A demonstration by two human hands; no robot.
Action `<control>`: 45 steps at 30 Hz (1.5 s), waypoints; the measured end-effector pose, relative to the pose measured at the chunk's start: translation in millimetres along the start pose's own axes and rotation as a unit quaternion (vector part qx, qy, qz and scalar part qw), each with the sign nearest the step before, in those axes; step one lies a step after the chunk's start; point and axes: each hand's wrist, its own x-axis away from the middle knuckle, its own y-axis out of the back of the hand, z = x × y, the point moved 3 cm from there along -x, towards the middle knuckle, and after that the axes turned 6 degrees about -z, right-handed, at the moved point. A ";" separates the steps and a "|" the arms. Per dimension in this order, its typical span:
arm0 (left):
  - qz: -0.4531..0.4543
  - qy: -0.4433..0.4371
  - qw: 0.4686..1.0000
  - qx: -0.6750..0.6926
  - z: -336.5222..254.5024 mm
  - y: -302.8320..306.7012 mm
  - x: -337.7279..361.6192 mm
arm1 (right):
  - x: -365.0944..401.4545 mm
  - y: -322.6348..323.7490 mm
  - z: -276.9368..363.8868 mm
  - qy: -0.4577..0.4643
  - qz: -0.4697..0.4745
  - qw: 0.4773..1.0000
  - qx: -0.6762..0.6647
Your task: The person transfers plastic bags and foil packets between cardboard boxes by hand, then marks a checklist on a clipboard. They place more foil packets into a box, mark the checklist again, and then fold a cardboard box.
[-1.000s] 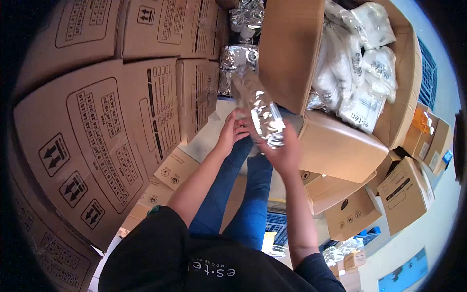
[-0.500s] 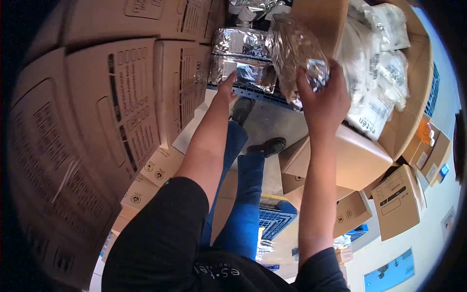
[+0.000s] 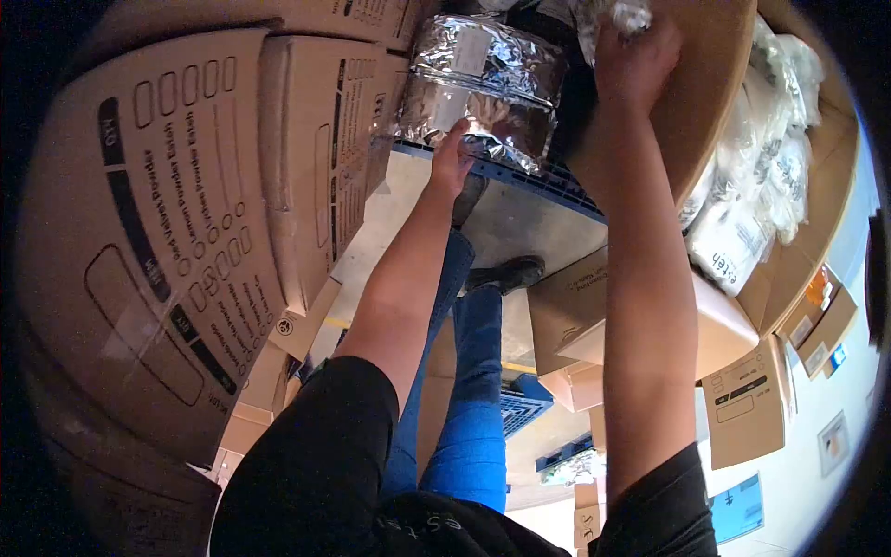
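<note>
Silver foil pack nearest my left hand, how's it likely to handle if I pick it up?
The silver foil pack looks glossy, so it may be somewhat slippery. Its creased wrapping would probably crinkle or dent when squeezed. Its broad, blocky shape suggests it won't readily roll; its weight I can't judge.
</note>
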 end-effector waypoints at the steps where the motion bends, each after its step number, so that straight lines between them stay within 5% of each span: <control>1: -0.026 -0.023 0.998 -0.045 -5.7 3.4 3.8 | 6.9 -5.2 -8.4 0.000 0.000 1.000 -0.004; 3: -0.040 -0.041 0.995 -0.079 -9.9 13.4 19.1 | 27.9 -19.1 -18.5 0.242 -0.053 0.930 0.273; 4: -0.051 -0.067 0.994 -0.076 -10.7 16.8 26.8 | 39.4 -17.1 -3.4 0.225 -0.036 0.940 0.253; 6: -0.017 -0.121 0.987 -0.100 -13.4 24.2 42.1 | 56.4 -16.7 10.6 0.069 0.242 0.967 -0.038; 8: 0.021 -0.113 0.985 -0.132 -18.5 44.7 44.3 | 92.2 -24.0 13.0 -0.036 0.535 0.839 -0.096; 10: 0.057 -0.098 0.979 -0.168 -24.5 68.7 60.6 | 124.6 -14.4 15.5 -0.043 0.535 0.818 -0.207; 11: 0.155 -0.047 0.980 -0.113 -31.3 72.3 75.9 | 117.9 -1.1 23.3 -0.043 0.533 0.819 -0.207; 12: 0.249 0.006 0.967 -0.058 -33.9 71.8 90.8 | 112.6 13.7 32.3 -0.178 0.639 0.716 -0.218; 13: 0.249 0.007 0.966 -0.061 -33.8 73.6 101.3 | 115.5 23.9 37.0 -0.307 0.720 0.582 -0.222; 14: 0.300 0.029 0.953 -0.016 -33.2 74.0 114.2 | 150.8 10.9 12.4 -0.462 0.681 0.433 -0.368; 16: 0.352 0.053 0.934 0.025 -32.6 74.8 114.0 | 170.8 25.5 13.6 -0.506 0.623 0.422 -0.421; 17: 0.277 0.055 0.959 0.016 -27.9 80.8 91.4 | 176.5 37.0 17.1 -0.541 0.565 0.411 -0.467; 18: 0.201 0.057 0.978 0.007 -23.8 85.3 66.0 | 181.1 50.2 20.8 -0.544 0.500 0.466 -0.486; 19: 0.123 0.057 0.991 -0.002 -25.2 85.2 46.5 | 207.6 43.8 4.5 -0.486 0.492 0.583 -0.427; 22: 0.103 -0.072 0.940 -0.318 -50.7 22.0 20.0 | 257.2 78.8 -2.4 -0.488 0.441 0.681 -0.322; 24: 0.146 -0.061 0.961 -0.228 -50.0 -23.9 -12.8 | 285.0 113.6 1.9 -0.416 0.462 0.752 -0.220; 25: 0.081 -0.027 0.980 -0.180 -59.0 -58.7 -9.3 | 275.4 135.8 12.2 -0.355 0.476 0.792 -0.144; 27: 0.087 0.017 0.991 -0.105 -59.9 -91.8 -41.9 | 290.1 165.6 14.4 -0.373 0.590 0.702 -0.138; 31: 0.021 -0.059 0.995 -0.084 -50.9 -112.8 -70.0 | 327.3 218.0 20.7 -0.331 0.626 0.693 -0.132; 34: 0.227 -0.012 0.970 -0.086 -61.8 -110.9 -84.1 | 344.2 260.5 18.9 -0.360 0.642 0.664 -0.131; 39: 0.227 -0.068 0.963 -0.131 -103.1 -111.6 -46.6 | 407.9 355.0 -8.1 -0.495 0.563 0.638 -0.177; 40: 0.232 -0.072 0.963 -0.121 -111.0 -116.0 -33.4 | 405.4 375.5 -10.2 -0.572 0.369 0.678 -0.278; 41: 0.245 -0.138 0.935 -0.217 -113.5 -119.1 -14.8 | 434.1 396.1 -13.7 -0.669 0.323 0.575 -0.342; 42: 0.284 -0.075 0.927 -0.234 -141.5 -116.0 -37.7 | 463.1 417.4 -16.7 -0.757 0.257 0.463 -0.382; 43: 0.321 -0.014 0.912 -0.255 -169.6 -111.8 -60.1 | 471.8 433.7 -20.3 -0.759 0.136 0.508 -0.384; 44: 0.194 -0.099 0.927 -0.304 -161.7 -118.5 7.1 | 491.3 446.8 -24.8 -0.780 0.023 0.421 -0.462; 45: 0.143 -0.040 0.952 -0.266 -193.4 -109.2 -18.7 | 523.5 460.0 -34.2 -0.809 -0.055 0.367 -0.456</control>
